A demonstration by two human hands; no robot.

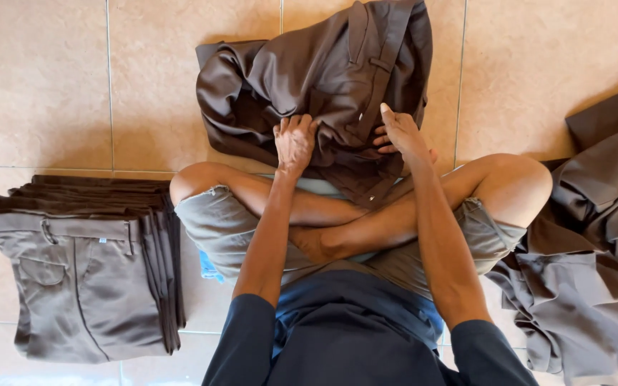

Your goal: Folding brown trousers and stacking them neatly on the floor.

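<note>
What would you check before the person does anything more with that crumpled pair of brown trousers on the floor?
1. Left hand grips the brown trousers: ok.
2. Right hand touches the waistband area: ok.
3. Trousers lie flat and smooth: not ok, bunched.
4. Folded stack on the person's left looks neat: ok.
5. Unfolded heap on the right lies apart from the stack: ok.
6. Legs of the trousers untwisted: cannot tell.

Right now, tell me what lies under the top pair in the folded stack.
Under the top folded trousers more folded brown pairs show only as stacked edges; their faces and the tile floor beneath are covered.
</note>
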